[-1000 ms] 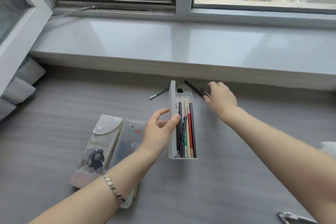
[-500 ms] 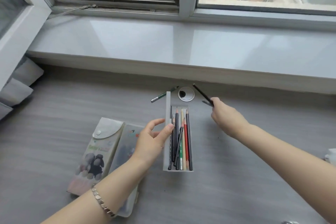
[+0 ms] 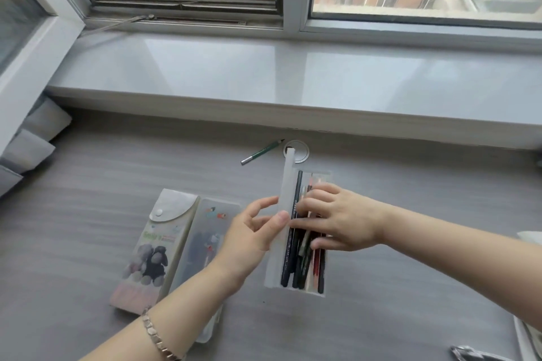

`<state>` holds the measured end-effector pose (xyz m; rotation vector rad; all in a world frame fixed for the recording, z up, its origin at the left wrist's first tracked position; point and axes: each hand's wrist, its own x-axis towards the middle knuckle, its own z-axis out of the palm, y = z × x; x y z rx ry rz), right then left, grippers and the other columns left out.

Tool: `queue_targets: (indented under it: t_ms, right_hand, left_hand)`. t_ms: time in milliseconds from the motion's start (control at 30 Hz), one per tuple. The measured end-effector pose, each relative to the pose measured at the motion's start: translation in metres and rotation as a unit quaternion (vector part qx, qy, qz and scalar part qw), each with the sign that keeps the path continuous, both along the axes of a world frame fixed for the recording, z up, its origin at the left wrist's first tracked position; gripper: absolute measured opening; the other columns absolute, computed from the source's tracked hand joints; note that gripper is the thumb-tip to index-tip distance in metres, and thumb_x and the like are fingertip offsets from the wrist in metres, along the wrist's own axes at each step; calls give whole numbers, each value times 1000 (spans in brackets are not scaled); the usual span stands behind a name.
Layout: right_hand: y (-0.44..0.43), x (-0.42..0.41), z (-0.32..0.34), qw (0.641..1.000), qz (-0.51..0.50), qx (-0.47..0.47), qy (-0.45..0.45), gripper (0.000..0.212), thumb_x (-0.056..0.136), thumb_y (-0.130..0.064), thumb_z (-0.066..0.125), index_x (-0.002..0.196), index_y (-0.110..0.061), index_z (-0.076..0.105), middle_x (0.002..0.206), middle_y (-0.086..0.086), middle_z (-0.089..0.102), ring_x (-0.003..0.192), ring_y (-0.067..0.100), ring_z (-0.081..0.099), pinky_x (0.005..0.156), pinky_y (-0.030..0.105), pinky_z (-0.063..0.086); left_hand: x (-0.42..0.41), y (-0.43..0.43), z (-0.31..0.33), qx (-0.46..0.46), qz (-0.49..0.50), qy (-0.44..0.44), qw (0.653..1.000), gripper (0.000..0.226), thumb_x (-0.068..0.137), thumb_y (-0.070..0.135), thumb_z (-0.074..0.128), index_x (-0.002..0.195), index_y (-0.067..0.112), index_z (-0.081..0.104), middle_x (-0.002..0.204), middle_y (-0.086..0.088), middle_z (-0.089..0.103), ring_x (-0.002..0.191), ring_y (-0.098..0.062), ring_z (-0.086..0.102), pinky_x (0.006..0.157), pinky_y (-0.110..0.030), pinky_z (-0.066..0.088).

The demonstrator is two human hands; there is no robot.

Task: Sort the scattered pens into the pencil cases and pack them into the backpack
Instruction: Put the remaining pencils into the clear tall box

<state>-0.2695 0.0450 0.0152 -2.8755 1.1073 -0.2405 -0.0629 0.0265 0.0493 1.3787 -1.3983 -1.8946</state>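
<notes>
Lying near the near edge of the grey table (image 3: 410,316), left of centre: two closed pencil cases side by side, a bear-printed case (image 3: 149,249) and a translucent case (image 3: 202,243) touching its right side. Standing open just right of them, around mid-table: a clear pencil case (image 3: 274,269) with its lid raised on edge along the left. Pinching that lid between thumb and curled fingers: left hand (image 3: 252,239), a bracelet (image 3: 158,337) circling the wrist. Pressing flat on the pens (image 3: 302,269) inside the case, fingers spread, gripping nothing that can be made out: right hand (image 3: 340,220). Lying loose near the far edge, just left of a round grommet (image 3: 302,152): one green pencil (image 3: 262,152). Leaving bare table on both sides. Rising beyond: the windowsill (image 3: 293,79).
</notes>
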Motion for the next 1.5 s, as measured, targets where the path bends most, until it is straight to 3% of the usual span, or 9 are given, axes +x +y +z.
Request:
queue_targets:
  t_ms: [233,400,500,567,733,1000,1233,1367,1500]
  right_hand:
    - [2,0,-9,997,-6,82,2,54,98,-41,24,133,-6,42,141,11,45,134,19,33,115,33,19]
    - [-38,2,-3,969,-157,42,-184,35,98,-21,32,120,-3,54,128,17,54,123,25,45,108,32,35]
    - [-85,1,-7,932,-330,87,-125,34,91,-1,40,122,-5,55,132,11,53,123,26,45,105,34,36]
    - [-112,7,-17,925,-344,152,-50,42,93,-1,38,133,-11,44,143,5,41,131,24,35,108,32,30]
    - [-150,24,-30,934,-312,172,28,32,96,-19,43,127,-20,51,135,2,50,125,25,40,96,36,37]
    - [-121,19,-33,924,-333,179,60,21,88,-7,43,105,-11,55,104,14,51,94,32,51,65,31,34]
    - [-39,-9,12,799,-513,243,-200,31,83,5,47,104,-7,67,97,10,60,91,26,64,89,28,47]
    - [13,2,60,682,-484,290,-465,18,88,2,54,101,-5,64,69,7,63,61,7,67,61,15,54]
    - [48,18,87,681,-468,258,-501,23,91,-16,52,76,-16,70,49,-2,52,43,11,43,44,16,36]
  left_hand:
    - [4,-12,-5,-2,58,12,998,18,86,21,59,94,36,55,74,9,72,76,-4,67,63,-16,50]
    - [9,-26,-10,-7,64,-7,998,26,80,23,67,100,36,58,99,-7,71,98,-16,66,92,-28,48]
    - [14,-36,-11,-3,92,-13,996,30,78,23,70,104,34,61,100,-7,70,86,-4,66,75,-14,47]
    - [19,-42,-12,0,112,-18,994,32,79,22,69,109,29,60,96,-3,69,77,3,64,68,-10,45]
    - [28,-52,-15,4,132,-24,991,31,78,23,70,107,31,61,96,-5,71,84,-3,65,83,-20,47]
    - [27,-52,-20,18,125,-36,991,30,78,26,70,105,33,60,95,-1,71,90,-4,64,86,-24,46]
    - [18,-35,-12,13,106,-28,994,26,79,27,69,100,36,58,94,1,70,90,0,62,81,-22,43]
    - [8,-13,-2,11,97,-27,995,31,81,25,68,110,29,57,89,5,67,82,6,59,77,-19,43]
    - [-2,11,6,8,78,-14,997,28,82,22,67,107,29,57,83,7,65,64,16,61,71,-14,42]
